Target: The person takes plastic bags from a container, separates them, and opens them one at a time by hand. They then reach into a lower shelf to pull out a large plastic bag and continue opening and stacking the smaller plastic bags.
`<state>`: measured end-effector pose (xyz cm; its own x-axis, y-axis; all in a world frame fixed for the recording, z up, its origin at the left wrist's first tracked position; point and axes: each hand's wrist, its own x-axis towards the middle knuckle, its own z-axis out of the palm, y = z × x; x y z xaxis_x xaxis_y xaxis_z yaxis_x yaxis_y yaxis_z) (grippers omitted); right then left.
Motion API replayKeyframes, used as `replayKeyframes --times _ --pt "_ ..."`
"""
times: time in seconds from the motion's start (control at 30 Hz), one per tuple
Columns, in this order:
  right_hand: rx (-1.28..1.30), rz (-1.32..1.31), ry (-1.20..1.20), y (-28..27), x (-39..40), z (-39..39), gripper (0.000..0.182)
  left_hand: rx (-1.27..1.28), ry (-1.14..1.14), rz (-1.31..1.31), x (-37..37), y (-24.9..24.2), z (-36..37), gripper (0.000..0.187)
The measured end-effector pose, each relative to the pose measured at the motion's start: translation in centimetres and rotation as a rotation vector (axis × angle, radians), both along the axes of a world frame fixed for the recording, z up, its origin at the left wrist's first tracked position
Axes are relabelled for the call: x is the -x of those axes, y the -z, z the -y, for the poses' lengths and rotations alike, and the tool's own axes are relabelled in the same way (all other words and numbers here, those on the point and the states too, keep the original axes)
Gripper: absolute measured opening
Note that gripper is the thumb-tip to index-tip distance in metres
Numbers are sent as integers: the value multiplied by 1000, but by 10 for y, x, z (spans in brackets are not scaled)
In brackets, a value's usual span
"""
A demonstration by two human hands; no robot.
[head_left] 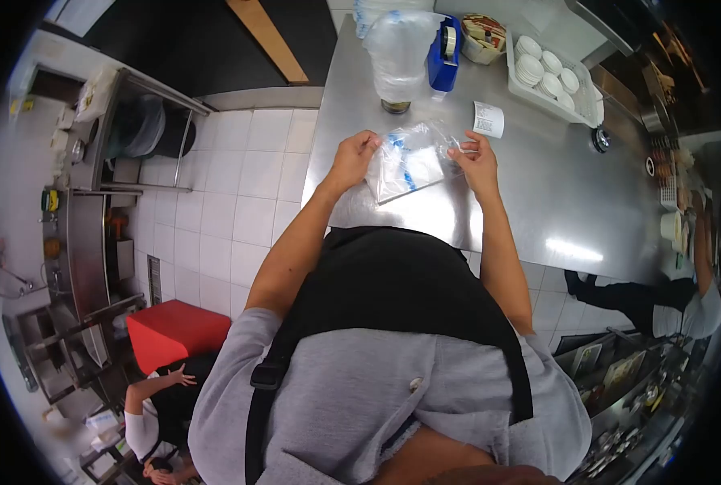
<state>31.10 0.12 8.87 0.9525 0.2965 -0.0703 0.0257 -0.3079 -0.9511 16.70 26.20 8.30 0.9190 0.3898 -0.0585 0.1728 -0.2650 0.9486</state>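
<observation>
A clear plastic bag (413,166) with blue printing lies over the front of the steel table, something flat and white showing through it. My left hand (354,159) pinches the bag's upper left edge between thumb and fingers. On the other side, my right hand (477,162) grips the upper right edge, thumb and index finger on the film. Just beyond the bag stands a tall clear plastic sleeve (398,69) of stacked containers. A printed paper slip (488,120) lies just past my right hand.
A blue tape dispenser (443,61), a tub of packets (483,39) and a white bin of small white cups (550,77) line the table's back. A small black round object (601,140) sits right. One person (679,303) stands far right, another (154,412) lower left near a red box (178,331).
</observation>
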Motion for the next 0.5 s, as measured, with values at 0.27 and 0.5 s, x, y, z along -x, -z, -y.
replayKeyframes --times 0.27,0.5 --pt "164 221 -56 22 16 -1 35 42 119 -47 -6 25 -13 24" --pt "-55 -84 -294 16 5 -1 26 -23 121 -8 -2 30 -12 22"
